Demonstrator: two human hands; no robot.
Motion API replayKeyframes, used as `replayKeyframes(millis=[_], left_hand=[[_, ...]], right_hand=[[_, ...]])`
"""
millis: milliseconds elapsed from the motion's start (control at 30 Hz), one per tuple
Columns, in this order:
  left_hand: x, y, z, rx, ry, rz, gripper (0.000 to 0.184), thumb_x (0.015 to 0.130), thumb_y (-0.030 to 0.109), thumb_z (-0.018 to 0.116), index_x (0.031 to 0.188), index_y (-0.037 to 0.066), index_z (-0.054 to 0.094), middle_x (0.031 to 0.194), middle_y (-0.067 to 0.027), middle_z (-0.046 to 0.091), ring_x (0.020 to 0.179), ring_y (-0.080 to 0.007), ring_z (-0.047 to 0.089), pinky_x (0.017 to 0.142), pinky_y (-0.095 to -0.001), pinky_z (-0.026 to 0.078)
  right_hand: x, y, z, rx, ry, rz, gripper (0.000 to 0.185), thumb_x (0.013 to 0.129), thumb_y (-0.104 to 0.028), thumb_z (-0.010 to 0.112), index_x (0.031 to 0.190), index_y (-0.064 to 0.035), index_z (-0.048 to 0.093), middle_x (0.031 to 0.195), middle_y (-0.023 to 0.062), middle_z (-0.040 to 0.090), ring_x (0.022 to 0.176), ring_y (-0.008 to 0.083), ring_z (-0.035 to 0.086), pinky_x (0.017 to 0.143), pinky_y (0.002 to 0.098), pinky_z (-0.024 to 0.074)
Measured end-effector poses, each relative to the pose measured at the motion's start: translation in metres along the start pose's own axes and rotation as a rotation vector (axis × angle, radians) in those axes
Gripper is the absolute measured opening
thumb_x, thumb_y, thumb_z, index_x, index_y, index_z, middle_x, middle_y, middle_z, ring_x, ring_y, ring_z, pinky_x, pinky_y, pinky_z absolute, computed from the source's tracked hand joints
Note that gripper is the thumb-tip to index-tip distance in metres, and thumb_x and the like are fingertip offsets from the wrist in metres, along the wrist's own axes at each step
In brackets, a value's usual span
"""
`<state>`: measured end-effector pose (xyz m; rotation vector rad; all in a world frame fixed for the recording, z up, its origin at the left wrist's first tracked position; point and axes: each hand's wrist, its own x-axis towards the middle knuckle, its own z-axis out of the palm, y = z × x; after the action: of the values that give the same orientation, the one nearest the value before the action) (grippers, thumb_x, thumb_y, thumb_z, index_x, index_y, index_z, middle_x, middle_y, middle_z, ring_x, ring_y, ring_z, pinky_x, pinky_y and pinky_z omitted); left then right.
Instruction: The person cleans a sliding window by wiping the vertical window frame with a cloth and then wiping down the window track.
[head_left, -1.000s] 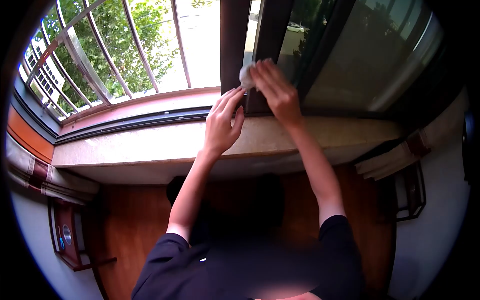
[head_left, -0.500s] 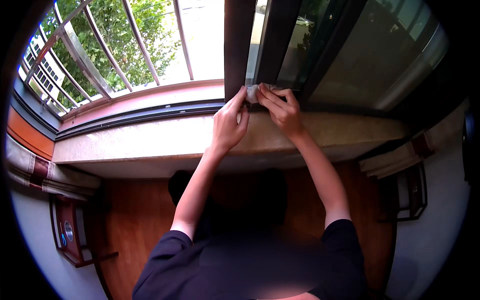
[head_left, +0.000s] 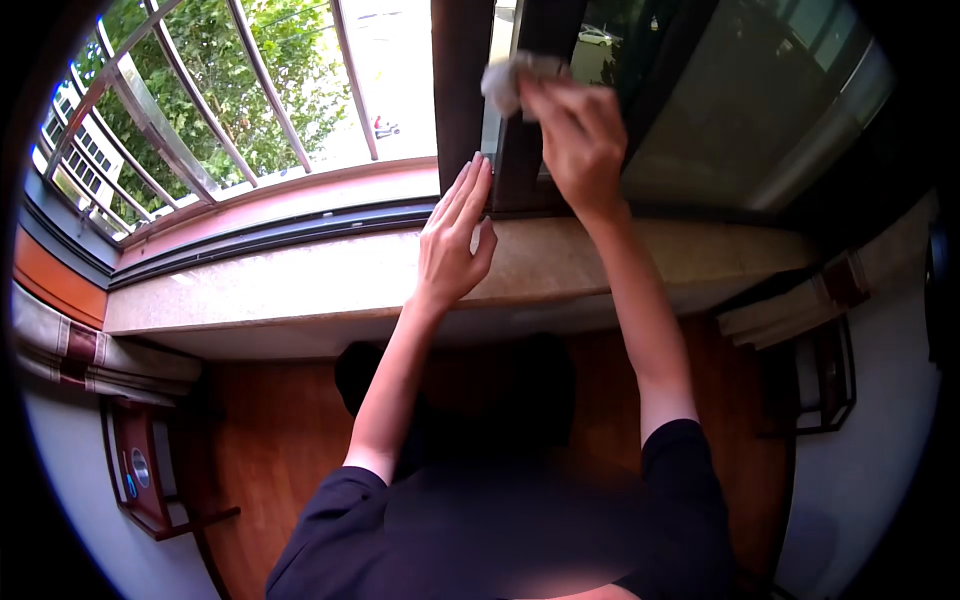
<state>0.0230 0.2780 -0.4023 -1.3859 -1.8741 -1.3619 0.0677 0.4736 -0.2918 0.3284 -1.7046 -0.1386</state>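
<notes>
A crumpled whitish cloth point(head_left: 503, 86) is bunched in the fingers of my right hand point(head_left: 588, 140), raised in front of the dark window frame point(head_left: 543, 110). Motion blurs that hand and the cloth a little. Lower down, my left hand point(head_left: 458, 235) rests its stretched fingertips against the bottom of the dark sash edge, beside a narrow strip of glass point(head_left: 490, 135). It holds nothing that I can see, and its thumb stands apart from the fingers.
Below the window runs a pale stone sill point(head_left: 330, 270), with the dark sliding track point(head_left: 300, 222) behind it. Metal bars point(head_left: 270, 85) stand outside the open left part. Gathered curtains point(head_left: 130, 350) hang at the left, above a small wooden shelf point(head_left: 145, 470).
My right hand has gone up from the bottom of the frame, taking the cloth along. My left hand stays low, its fingers now straighter and away from the cloth.
</notes>
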Motion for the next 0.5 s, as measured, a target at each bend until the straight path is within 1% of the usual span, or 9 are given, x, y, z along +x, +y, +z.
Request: replayKeyframes(millis=[67, 200, 267, 300, 367, 400, 467, 500], left_hand=[[0.0, -0.002, 0.0, 0.033, -0.021, -0.011, 0.074, 0.092, -0.005, 0.061, 0.164, 0.007, 0.047, 0.167, -0.0208, 0.048, 0.154, -0.0403, 0.045, 0.124, -0.049, 0.043], [-0.003, -0.004, 0.0, 0.075, -0.037, -0.058, 0.071, 0.094, -0.004, 0.059, 0.163, 0.007, 0.048, 0.166, -0.0211, 0.048, 0.154, -0.0401, 0.045, 0.124, -0.0483, 0.043], [-0.004, -0.006, 0.002, 0.091, -0.028, -0.105, 0.068, 0.096, -0.002, 0.058, 0.163, 0.006, 0.048, 0.165, -0.0227, 0.049, 0.152, -0.0403, 0.048, 0.12, -0.0478, 0.046], [-0.005, -0.006, 0.003, 0.092, -0.03, -0.109, 0.068, 0.096, -0.002, 0.058, 0.163, 0.006, 0.048, 0.165, -0.0227, 0.049, 0.152, -0.0403, 0.048, 0.12, -0.0478, 0.046], [-0.005, -0.007, 0.003, 0.061, -0.013, -0.131, 0.061, 0.096, -0.001, 0.056, 0.157, -0.001, 0.052, 0.156, -0.026, 0.057, 0.145, -0.0421, 0.055, 0.118, -0.0475, 0.048], [-0.006, -0.007, 0.004, 0.06, -0.015, -0.135, 0.061, 0.096, -0.001, 0.056, 0.157, -0.001, 0.052, 0.156, -0.026, 0.057, 0.145, -0.0421, 0.055, 0.118, -0.0475, 0.048], [-0.008, -0.01, 0.004, 0.032, -0.054, -0.183, 0.056, 0.096, 0.0, 0.058, 0.151, -0.002, 0.057, 0.148, -0.026, 0.063, 0.136, -0.0426, 0.063, 0.112, -0.0476, 0.052], [-0.007, -0.009, 0.003, 0.0, -0.028, -0.208, 0.052, 0.096, 0.001, 0.059, 0.148, -0.001, 0.061, 0.143, -0.0256, 0.067, 0.128, -0.042, 0.068, 0.106, -0.0471, 0.056]], right_hand=[[0.027, 0.0, 0.003, -0.053, 0.109, 0.078, 0.052, 0.081, 0.007, 0.077, 0.128, -0.0146, 0.081, 0.105, -0.0001, 0.069, 0.092, 0.0237, 0.063, 0.083, 0.0373, 0.0577], [0.016, -0.014, 0.003, -0.073, 0.098, 0.13, 0.054, 0.081, 0.007, 0.075, 0.129, -0.0162, 0.081, 0.102, -0.0008, 0.068, 0.089, 0.0238, 0.061, 0.082, 0.0363, 0.0554], [-0.021, -0.02, 0.0, -0.036, -0.069, 0.131, 0.057, 0.08, 0.006, 0.074, 0.131, -0.0174, 0.08, 0.1, -0.001, 0.066, 0.088, 0.0243, 0.059, 0.083, 0.0354, 0.0552], [-0.041, -0.026, -0.007, -0.033, -0.071, 0.134, 0.057, 0.08, 0.006, 0.074, 0.131, -0.0174, 0.08, 0.1, -0.001, 0.066, 0.088, 0.0243, 0.059, 0.083, 0.0354, 0.0552], [-0.075, -0.035, -0.017, 0.083, -0.36, 0.111, 0.059, 0.078, 0.005, 0.075, 0.132, -0.0179, 0.08, 0.098, -0.0013, 0.066, 0.087, 0.0242, 0.059, 0.083, 0.0352, 0.0558], [-0.084, -0.037, -0.017, 0.084, -0.364, 0.113, 0.059, 0.078, 0.005, 0.075, 0.132, -0.0179, 0.08, 0.098, -0.0013, 0.066, 0.087, 0.0242, 0.059, 0.083, 0.0352, 0.0558], [-0.101, -0.039, -0.019, 0.133, -0.434, 0.123, 0.056, 0.079, 0.002, 0.074, 0.131, -0.0168, 0.08, 0.096, -0.0022, 0.066, 0.086, 0.0225, 0.058, 0.083, 0.0343, 0.0571], [-0.097, -0.038, -0.023, 0.145, -0.494, 0.14, 0.053, 0.079, 0.0, 0.075, 0.129, -0.0162, 0.081, 0.096, -0.0029, 0.067, 0.085, 0.0212, 0.059, 0.082, 0.0326, 0.0583]])
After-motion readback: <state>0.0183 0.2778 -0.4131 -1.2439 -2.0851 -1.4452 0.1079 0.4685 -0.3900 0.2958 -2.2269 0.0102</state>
